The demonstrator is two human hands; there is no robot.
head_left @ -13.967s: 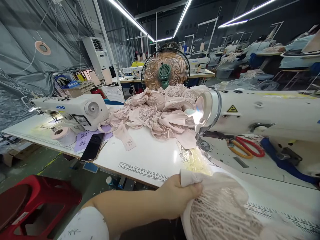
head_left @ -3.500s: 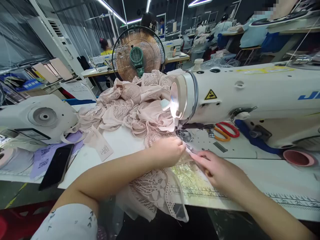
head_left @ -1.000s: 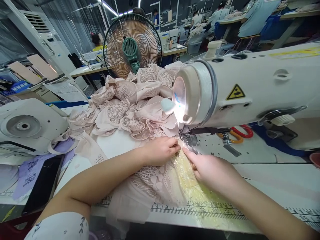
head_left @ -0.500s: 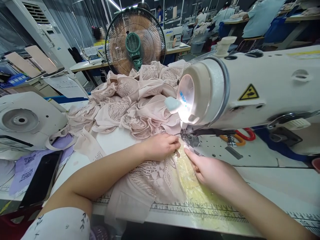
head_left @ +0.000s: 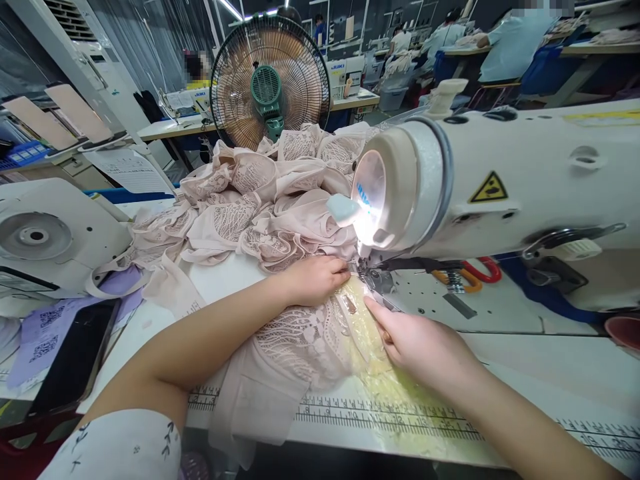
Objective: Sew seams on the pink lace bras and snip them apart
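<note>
Head view, sewing station. My left hand (head_left: 314,280) lies knuckles up on the pink lace garment (head_left: 295,337), fingers curled at the cloth just left of the presser foot (head_left: 371,277); whether they pinch the lace or only press it, I cannot tell. My right hand (head_left: 425,341) lies flat and unclenched, fingers stretched toward the foot, its fingertips (head_left: 373,308) holding the garment's edge down on the surface (head_left: 530,353).

The garment spreads between both forearms, its front edge under the head of the sewing machine (head_left: 500,180) and its loose end hanging over the near rim, across the printed ruler (head_left: 350,417).

Behind the left hand sits a pile of lace pieces (head_left: 260,193), with a fan (head_left: 270,80) beyond it. Red and orange scissors (head_left: 475,272) lie under the machine arm. A phone (head_left: 75,357) lies at far left, near a second machine (head_left: 45,240).
</note>
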